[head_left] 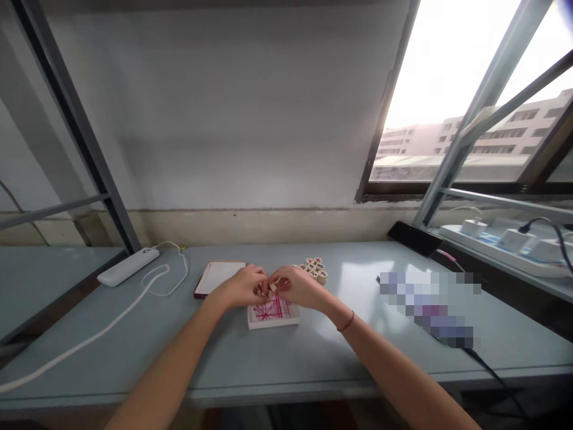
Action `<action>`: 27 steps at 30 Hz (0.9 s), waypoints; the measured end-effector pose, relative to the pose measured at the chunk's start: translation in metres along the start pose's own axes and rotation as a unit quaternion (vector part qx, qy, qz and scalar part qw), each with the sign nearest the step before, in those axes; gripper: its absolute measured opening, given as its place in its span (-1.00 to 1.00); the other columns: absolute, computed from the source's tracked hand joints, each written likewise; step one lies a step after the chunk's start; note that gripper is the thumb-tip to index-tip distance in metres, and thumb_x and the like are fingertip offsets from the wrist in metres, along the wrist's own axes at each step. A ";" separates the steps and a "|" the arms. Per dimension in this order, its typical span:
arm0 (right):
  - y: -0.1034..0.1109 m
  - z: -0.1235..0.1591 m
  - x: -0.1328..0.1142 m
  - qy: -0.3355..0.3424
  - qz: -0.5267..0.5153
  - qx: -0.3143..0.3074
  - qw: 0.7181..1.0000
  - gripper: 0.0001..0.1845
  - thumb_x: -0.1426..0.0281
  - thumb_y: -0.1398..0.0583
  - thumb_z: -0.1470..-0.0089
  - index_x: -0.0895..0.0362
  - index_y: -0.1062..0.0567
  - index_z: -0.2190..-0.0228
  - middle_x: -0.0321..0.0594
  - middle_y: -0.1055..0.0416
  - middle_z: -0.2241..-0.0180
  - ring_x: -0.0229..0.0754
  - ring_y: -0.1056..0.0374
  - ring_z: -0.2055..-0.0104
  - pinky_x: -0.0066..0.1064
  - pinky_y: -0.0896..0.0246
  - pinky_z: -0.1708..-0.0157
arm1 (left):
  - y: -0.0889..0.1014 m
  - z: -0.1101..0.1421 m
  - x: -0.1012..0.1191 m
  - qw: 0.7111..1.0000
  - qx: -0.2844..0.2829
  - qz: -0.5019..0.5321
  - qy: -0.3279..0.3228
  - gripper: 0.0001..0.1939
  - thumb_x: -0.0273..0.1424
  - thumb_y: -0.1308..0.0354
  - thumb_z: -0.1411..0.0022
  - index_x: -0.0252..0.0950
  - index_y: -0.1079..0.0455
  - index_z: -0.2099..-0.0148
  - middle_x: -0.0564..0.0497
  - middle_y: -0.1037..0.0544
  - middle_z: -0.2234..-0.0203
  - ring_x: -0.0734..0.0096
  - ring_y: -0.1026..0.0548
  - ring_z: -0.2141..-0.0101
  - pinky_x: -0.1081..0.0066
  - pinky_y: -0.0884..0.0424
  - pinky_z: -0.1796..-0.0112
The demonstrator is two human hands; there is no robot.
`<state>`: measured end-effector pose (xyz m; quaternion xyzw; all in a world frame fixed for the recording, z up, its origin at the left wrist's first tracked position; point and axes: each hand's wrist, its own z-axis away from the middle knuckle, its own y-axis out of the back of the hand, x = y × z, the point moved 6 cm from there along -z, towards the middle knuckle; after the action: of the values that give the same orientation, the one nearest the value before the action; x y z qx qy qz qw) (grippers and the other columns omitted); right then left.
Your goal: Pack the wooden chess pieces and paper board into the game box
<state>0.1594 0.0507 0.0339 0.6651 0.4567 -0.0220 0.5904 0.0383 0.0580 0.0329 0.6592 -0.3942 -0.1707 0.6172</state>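
Observation:
My left hand [242,286] and my right hand [299,288] meet above a shallow white box [274,324] with pink lines across its inside. Round wooden Chinese chess pieces [272,288] show between the fingers of both hands. My left fingers are curled around some of them; those of my right hand are pinched together at a pale piece. How many each hand holds is hidden. Just behind my right hand, a cluster of more chess pieces [317,270] with red and black characters stands on the table. A dark-red-edged lid [219,278], white inside, lies beside my left hand.
The blue-grey table [340,358] reaches back to the wall. At left are a white power bank-like device [128,267] and a white cable [111,322]. A dark phone [414,239], a blurred-out object [430,307] and a power strip [505,248] lie at right. Metal posts flank the table.

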 end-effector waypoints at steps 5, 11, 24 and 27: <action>-0.016 0.001 -0.010 0.036 0.093 -0.013 0.995 -0.79 0.53 -0.14 0.08 0.14 -0.45 0.32 -0.20 -0.39 0.35 -0.26 -0.28 0.39 -0.50 -0.09 0.41 | 0.006 0.007 -0.013 0.996 -0.015 -0.036 0.078 -0.71 -0.21 -0.19 0.08 -0.21 -0.34 0.28 0.04 -0.41 0.27 0.25 -0.35 0.17 0.34 -0.21 0.15; -0.027 0.002 -0.010 0.082 0.178 -0.035 0.980 -0.86 0.57 -0.12 0.04 0.17 -0.40 0.36 -0.17 -0.32 0.29 -0.26 -0.26 0.37 -0.48 -0.07 0.39 | -0.004 0.009 -0.020 0.991 -0.060 -0.021 0.116 -0.41 -0.20 -0.18 0.10 -0.13 -0.23 -0.04 -0.03 -0.40 0.06 0.11 -0.32 0.04 0.27 -0.15 0.09; 0.007 -0.006 0.005 0.003 0.151 0.018 0.988 -0.91 0.44 -0.12 0.03 0.13 -0.39 0.38 -0.26 -0.39 0.40 -0.30 -0.23 0.43 -0.51 0.01 0.44 | -0.012 0.004 -0.011 0.993 -0.018 -0.030 0.111 -0.42 -0.14 -0.13 0.02 -0.14 -0.22 -0.08 -0.05 -0.42 0.09 0.14 -0.36 0.08 0.23 -0.16 0.07; 0.043 -0.013 0.048 -0.125 0.181 0.096 0.971 -0.83 0.40 -0.09 0.03 0.13 -0.43 0.34 -0.21 -0.43 0.31 -0.26 -0.28 0.36 -0.51 -0.01 0.42 | -0.018 0.001 -0.007 0.994 -0.011 -0.041 0.098 -0.46 -0.21 -0.08 -0.05 -0.20 -0.21 -0.10 -0.08 -0.42 0.07 0.15 -0.36 0.06 0.24 -0.16 0.06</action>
<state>0.2083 0.0943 0.0437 0.7823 0.2473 -0.0417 0.5702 0.0393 0.0611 0.0140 0.6817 -0.3028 -0.1340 0.6524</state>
